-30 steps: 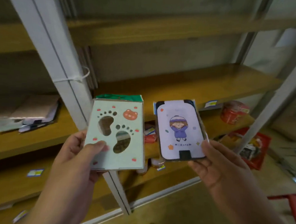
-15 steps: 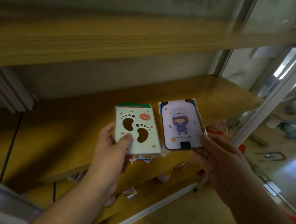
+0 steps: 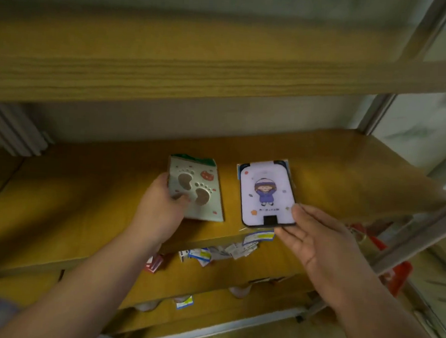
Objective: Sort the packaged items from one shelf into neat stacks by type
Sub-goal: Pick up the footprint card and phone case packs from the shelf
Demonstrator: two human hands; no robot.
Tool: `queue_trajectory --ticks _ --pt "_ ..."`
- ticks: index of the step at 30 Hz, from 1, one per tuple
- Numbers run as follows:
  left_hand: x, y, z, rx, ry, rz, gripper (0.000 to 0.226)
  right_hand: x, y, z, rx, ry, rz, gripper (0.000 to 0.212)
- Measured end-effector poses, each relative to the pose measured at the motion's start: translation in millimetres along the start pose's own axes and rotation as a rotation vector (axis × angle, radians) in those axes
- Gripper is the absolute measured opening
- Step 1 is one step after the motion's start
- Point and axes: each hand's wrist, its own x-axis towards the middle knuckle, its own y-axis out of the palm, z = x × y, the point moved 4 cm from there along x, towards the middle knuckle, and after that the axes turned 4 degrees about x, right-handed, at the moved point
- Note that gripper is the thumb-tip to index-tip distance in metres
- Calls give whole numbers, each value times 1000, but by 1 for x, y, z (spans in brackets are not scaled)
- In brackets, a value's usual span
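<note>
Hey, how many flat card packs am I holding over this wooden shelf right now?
2. The green footprint pack is in your left hand; the purple cartoon-girl pack is in your right hand. More could be stacked underneath, unseen.

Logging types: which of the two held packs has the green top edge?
The footprint pack in the left hand; the right hand holds the lilac girl pack, which has dark corners instead.

Under my left thumb point(image 3: 179, 197), a pale mint-green packet point(image 3: 197, 190) printed with two brown footprints, small red-orange spots, a red bear face and a dark green top edge. Just beyond my right fingertips point(image 3: 296, 208), a lilac packet point(image 3: 266, 195) with black corners and a black bottom tab shows a cartoon child in a purple coat and white hat. Both are over a honey-yellow wood-grain shelf point(image 3: 84, 199).
</note>
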Motion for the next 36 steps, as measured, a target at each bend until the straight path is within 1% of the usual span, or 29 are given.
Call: queue_trajectory --ticks 4,7,9,11,14,18,21,24,27,30,32,34,36 --pt "-5 2 -4 347 72 -101 44 23 -11 10 -163 8 120 32" --pt "-6 7 0 510 -15 -166 54 37 -16 14 -321 -19 177 37" --pt "-11 11 1 589 -37 -183 55 44 -18 16 -355 -6 197 41" --pt "-15 13 0 663 -39 -204 54 49 -21 19 -360 4 220 39" --pt "-23 15 -4 641 -43 -259 51 59 -24 23 -372 -27 274 17" --pt "-43 21 -11 540 -41 -291 46 77 -25 29 -448 -40 305 15" --pt "-56 25 -17 536 -38 -307 45 87 -25 35 -582 -87 322 12" --pt "-63 26 -21 560 -46 -366 41 88 -26 40 -770 -168 327 11" --pt "-68 25 -21 536 -52 -378 39 90 -28 45 -945 -228 324 20" --pt "-71 24 -20 520 -62 -378 41 91 -27 49 -1193 -281 325 24" --pt "-76 22 -20 520 -67 -389 44 90 -27 55 -1381 -381 271 23" --pt "-81 21 -20 538 -51 -387 46 86 -25 59 -1516 -515 203 41" --pt "-86 19 -22 585 -18 -364 50 78 -21 58 -1547 -594 195 48"
